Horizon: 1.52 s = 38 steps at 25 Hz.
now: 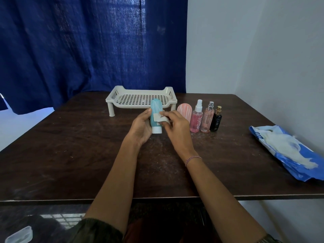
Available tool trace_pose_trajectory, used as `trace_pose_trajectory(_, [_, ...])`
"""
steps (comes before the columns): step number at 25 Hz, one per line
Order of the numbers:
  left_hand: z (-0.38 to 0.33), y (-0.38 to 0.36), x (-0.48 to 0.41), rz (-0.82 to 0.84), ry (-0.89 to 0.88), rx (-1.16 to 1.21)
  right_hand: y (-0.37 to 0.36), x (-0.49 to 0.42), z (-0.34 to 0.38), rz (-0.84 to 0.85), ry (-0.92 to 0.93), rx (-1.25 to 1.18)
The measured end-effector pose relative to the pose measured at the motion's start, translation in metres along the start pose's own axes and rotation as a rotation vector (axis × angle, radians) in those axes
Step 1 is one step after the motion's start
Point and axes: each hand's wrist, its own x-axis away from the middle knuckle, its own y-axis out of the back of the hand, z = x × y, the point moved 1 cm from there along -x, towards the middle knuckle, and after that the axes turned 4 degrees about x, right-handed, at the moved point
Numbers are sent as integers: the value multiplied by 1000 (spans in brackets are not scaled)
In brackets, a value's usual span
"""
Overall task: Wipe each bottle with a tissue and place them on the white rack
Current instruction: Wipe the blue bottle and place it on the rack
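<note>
Bottle in hand: teal plastic tube with a white cap (155, 118), cap down, held above the table between both hands, just in front of the rack.
Left hand: left hand (142, 128) wraps the tube's left side, thumb up along its edge, fingers closed round it.
Right hand: right hand (176, 126) pinches a small crumpled white tissue (162, 118) against the tube's front; a wiping pass looks to be under way.
Rack: white perforated plastic rack on short legs (141, 99), just beyond the hands, holds nothing yet.
Waiting bottles: to the right of the right hand stand a pink ribbed tube (184, 114), a pink spray bottle with a white nozzle (196, 118), a pale pink glass spray bottle with a silver top (207, 120) and a small black bottle with a gold top (216, 121), in a close row.
Tissue supply: blue plastic pack with white tissues spilling out (287, 149), far right of the right hand on the dark wooden table (70, 155).
Progress: first bottle apparently mid-wipe; none placed; five placements and four wipes remain.
</note>
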Motion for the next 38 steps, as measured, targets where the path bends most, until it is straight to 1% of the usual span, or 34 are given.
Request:
trace_pose_trajectory(3, [-1, 0, 1, -12, 3, -13, -1, 2, 3, 30, 59, -12])
trace_pose_trajectory(5, [-4, 1, 2, -33, -2, -24, -1, 2, 1, 67, 92, 40])
trace_pose_trajectory(7, [-6, 3, 2, -50, -17, -11, 0, 1, -1, 77, 86, 73])
trace_pose_trajectory(11, [-6, 0, 2, -30, -6, 26, 5, -1, -3, 21, 24, 71])
trace_pose_trajectory(14, [-3, -2, 3, -8, 4, 14, 5, -1, 1, -5, 22, 53])
trace_pose_trajectory(18, [-5, 5, -1, -31, -1, 27, 2, 1, 3, 81, 90, 11])
trace_pose_trajectory(20, [-6, 6, -1, -33, -8, 28, 2, 0, 2, 117, 87, 21])
trace_pose_trajectory(25, [-3, 3, -1, -4, 19, 29, 3, -3, -4, 63, 12, 49])
trace_pose_trajectory(29, [-2, 3, -2, 22, 44, 24, 1, 0, 1, 28, 62, 52])
trace_pose_trajectory(33, [-2, 6, -2, 20, 40, 13, 0, 1, 3, 105, 139, 62])
trace_pose_trajectory(35, [-3, 8, -2, 17, 54, 12, 0, 1, 2, 129, 142, 61])
trace_pose_trajectory(38, [-1, 3, -1, 34, 71, -5, 2, 0, -1, 79, 96, 90])
